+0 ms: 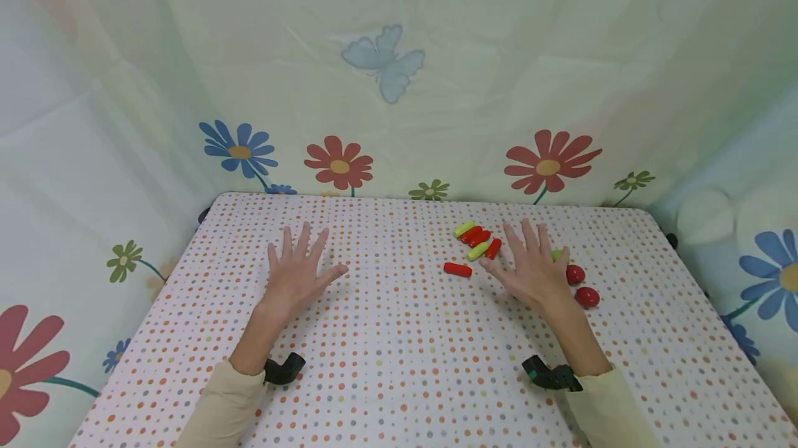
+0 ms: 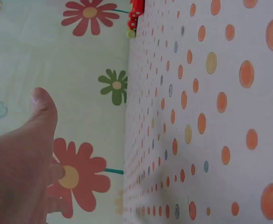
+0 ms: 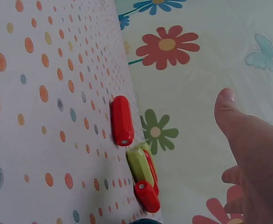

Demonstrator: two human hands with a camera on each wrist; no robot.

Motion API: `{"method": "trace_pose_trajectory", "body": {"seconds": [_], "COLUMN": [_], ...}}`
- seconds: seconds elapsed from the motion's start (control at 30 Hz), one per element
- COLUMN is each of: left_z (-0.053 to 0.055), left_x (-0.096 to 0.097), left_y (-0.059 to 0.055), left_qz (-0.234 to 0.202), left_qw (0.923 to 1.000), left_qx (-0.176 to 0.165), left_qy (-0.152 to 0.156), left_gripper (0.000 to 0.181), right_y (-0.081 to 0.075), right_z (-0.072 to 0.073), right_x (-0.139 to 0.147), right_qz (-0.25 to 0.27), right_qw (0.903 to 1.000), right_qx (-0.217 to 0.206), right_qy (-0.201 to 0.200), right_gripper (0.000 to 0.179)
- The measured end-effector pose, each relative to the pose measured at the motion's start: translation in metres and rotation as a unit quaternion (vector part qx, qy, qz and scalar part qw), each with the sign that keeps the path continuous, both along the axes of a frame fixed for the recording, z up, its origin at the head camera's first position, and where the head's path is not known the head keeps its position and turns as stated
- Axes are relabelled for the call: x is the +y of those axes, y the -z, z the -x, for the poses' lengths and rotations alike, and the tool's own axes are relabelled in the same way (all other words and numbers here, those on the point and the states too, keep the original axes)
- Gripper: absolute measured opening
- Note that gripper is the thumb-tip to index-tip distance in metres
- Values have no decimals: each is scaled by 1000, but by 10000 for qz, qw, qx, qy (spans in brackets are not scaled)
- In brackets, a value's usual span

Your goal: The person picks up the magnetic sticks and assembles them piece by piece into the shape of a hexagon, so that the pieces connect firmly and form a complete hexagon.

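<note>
My left hand (image 1: 291, 285) hovers over the left half of the table with its fingers spread and holds nothing. My right hand (image 1: 530, 271), likewise spread and holding nothing, is over the right half. Just left of the right thumb in the head view lies a group of small stubby cylinders, several red and two yellow-green (image 1: 477, 251). One red cylinder (image 1: 458, 269) sits apart, nearer me; the right wrist view shows this red cylinder (image 3: 122, 120) with ridged sides. Beside the right wrist are two glossy red round pieces (image 1: 587, 297). A green piece (image 1: 556, 254) is partly hidden behind the right fingers.
A white cloth with coloured dots covers the table (image 1: 399, 337). Behind it hangs a pale curtain (image 1: 467, 115) printed with flowers and a butterfly, and similar cloth hangs at both sides. Black straps with camera mounts (image 1: 285, 369) sit on both wrists.
</note>
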State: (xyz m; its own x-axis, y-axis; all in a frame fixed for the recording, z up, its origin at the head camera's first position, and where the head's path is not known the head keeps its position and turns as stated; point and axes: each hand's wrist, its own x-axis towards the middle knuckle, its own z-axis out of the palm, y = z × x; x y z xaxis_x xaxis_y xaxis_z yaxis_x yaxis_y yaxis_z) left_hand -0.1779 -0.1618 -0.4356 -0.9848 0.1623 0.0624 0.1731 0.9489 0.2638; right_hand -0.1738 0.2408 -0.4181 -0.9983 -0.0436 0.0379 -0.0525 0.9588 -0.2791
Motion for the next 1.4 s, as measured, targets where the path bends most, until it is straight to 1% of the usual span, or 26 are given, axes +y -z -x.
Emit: {"method": "trace_pose_trajectory", "body": {"seconds": [0.1, 0.17, 0.23, 0.3, 0.33, 0.37, 0.4, 0.47, 0.57, 0.63, 0.67, 0.77, 0.8, 0.83, 0.87, 0.9, 0.93, 0.97, 1.0, 1.07, 1.1, 1.17, 1.23, 1.3, 1.4], "left_z": [0, -1, -1, -3, -5, -6, -8, -11, -17, -20, -21, -23, -22, -21, -20, -19, -18, -16, -14, -9, -6, 1, 8, 13, 19], "left_x": [5, 10, 15, 23, 27, 32, 37, 47, 63, 72, 75, 83, 85, 87, 89, 92, 96, 100, 105, 117, 123, 135, 147, 157, 169], "left_y": [0, 0, 1, 3, 5, 6, 9, 15, 23, 28, 29, 32, 33, 34, 35, 35, 36, 37, 37, 37, 37, 39, 38, 37, 35], "left_qz": [-136, -366, -764, -1364, -1709, -2108, -2483, -3156, -3859, -4177, -4314, -4666, -4725, -4754, -4785, -4802, -4796, -4761, -4678, -4397, -4239, -3892, -3561, -3319, -2933], "left_qw": [9996, 9982, 9948, 9874, 9817, 9735, 9640, 9415, 9079, 8885, 8799, 8586, 8547, 8527, 8503, 8484, 8481, 8496, 8544, 8715, 8805, 8987, 9130, 9218, 9359], "left_qx": [160, 260, 315, 236, 155, 55, -79, -327, -818, -1138, -1317, -1585, -1638, -1674, -1695, -1720, -1723, -1714, -1667, -1449, -1302, -897, -579, -434, -419], "left_qy": [207, 406, 594, 767, 828, 889, 944, 1139, 1415, 1522, 1495, 1416, 1390, 1378, 1390, 1412, 1451, 1490, 1531, 1618, 1674, 1811, 1906, 1953, 1907], "left_gripper": [83, 80, 76, 71, 68, 65, 61, 56, 52, 52, 52, 51, 50, 50, 49, 49, 48, 47, 48, 46, 45, 44, 42, 40, 39], "right_y": [-2, -5, -7, -10, -12, -13, -14, -15, -15, -16, -16, -18, -17, -16, -12, -4, 6, 19, 32, 60, 70, 80, 83, 80, 76], "right_z": [0, 1, 1, 1, 1, 0, 0, 0, -1, -2, -2, -3, -2, 0, 3, 8, 14, 21, 28, 42, 47, 51, 52, 50, 49], "right_x": [3, 5, 8, 11, 13, 14, 16, 20, 27, 31, 33, 41, 44, 48, 54, 61, 70, 80, 90, 110, 116, 125, 128, 127, 127], "right_qz": [50, 122, 305, 584, 748, 931, 1095, 1369, 1540, 1517, 1483, 1368, 1350, 1336, 1328, 1259, 1187, 1125, 1091, 1020, 980, 1024, 1011, 951, 783], "right_qw": [10000, 9998, 9990, 9972, 9960, 9945, 9930, 9899, 9878, 9883, 9889, 9906, 9908, 9910, 9910, 9920, 9928, 9936, 9939, 9945, 9948, 9944, 9947, 9953, 9967], "right_qx": [25, 144, 292, 414, 436, 417, 390, 320, 196, 141, 92, -2, -37, -79, -114, -81, -32, 22, 60, 170, 234, 225, 181, 142, 123], "right_qy": [-34, -97, -175, -225, -227, -221, -205, -173, -128, -86, -57, 0, 40, 69, 67, 104, 125, 135, 146, 146, 158, 111, 113, 116, 172], "right_gripper": [93, 90, 84, 78, 76, 74, 73, 72, 69, 67, 67, 64, 63, 62, 62, 61, 61, 63, 65, 71, 75, 83, 86, 82, 66]}}
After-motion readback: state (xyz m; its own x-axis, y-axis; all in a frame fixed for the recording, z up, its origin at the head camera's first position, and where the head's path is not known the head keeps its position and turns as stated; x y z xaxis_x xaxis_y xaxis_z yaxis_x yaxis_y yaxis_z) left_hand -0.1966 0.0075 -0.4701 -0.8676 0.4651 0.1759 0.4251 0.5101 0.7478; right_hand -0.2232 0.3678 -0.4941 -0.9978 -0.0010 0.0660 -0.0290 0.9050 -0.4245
